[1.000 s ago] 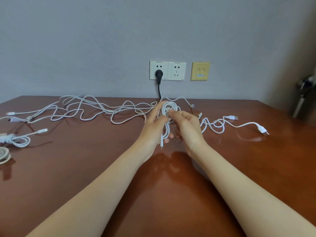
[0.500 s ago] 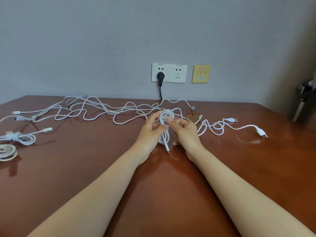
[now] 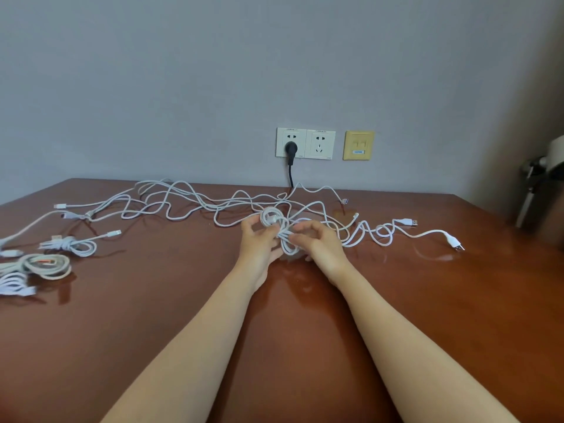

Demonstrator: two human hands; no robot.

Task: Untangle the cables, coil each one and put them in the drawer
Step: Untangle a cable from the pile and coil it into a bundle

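The left hand (image 3: 258,243) and right hand (image 3: 321,243) (fingers curled) pinch the coiled cable (image 3: 269,215).

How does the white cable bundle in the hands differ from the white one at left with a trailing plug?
The white looped cable bundle in the hands is pinched by left hand and right hand; the small white bundle at left lies untouched on the brown table. The held one sits among loose white cables; the other lies apart. Both are looped.

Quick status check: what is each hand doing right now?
Left hand: fingers curled round the coiled white cable, holding it.
Right hand: pinching the same cable at the coil's middle.
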